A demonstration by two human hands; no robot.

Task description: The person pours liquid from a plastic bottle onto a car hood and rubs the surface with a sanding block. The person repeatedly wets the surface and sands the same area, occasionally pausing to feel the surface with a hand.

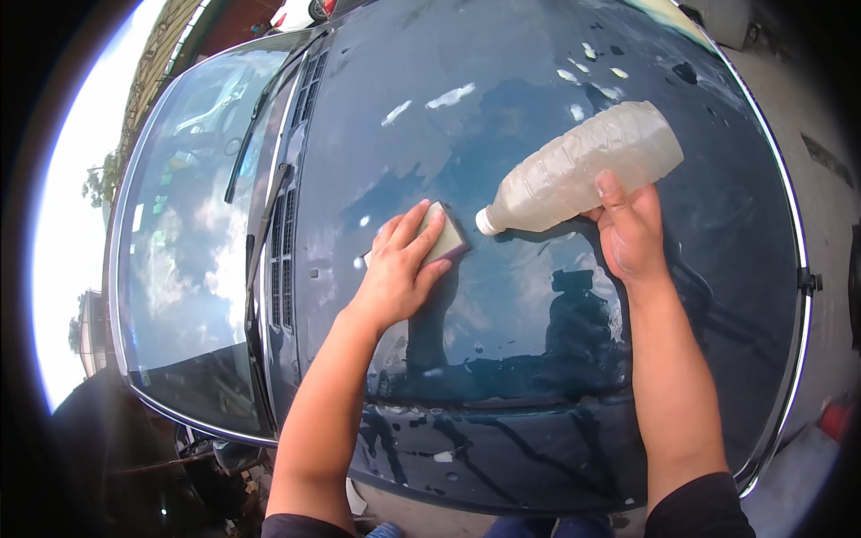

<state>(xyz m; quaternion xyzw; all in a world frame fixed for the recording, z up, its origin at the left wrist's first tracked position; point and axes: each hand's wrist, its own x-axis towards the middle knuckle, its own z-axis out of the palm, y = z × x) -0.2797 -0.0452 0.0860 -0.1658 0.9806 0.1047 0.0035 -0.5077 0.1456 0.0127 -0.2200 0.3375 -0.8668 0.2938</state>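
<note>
Block (451, 240) is held against the wet blue hood (359, 170) beneath the left hand (396, 273); a cloudy plastic bottle (574, 166) is grasped by the right hand (635, 235), neck tilted blockward, contents indiscernible.

Both forearms (321, 412) extended forward, left hand (401, 266) palm down, right hand (630, 235) gripping, thumb (612, 190) uppermost, fingers mostly hidden.

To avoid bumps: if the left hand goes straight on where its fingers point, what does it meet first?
For the left hand, the way over the hood looks free, left of the bottle, though depth is unclear.
</note>
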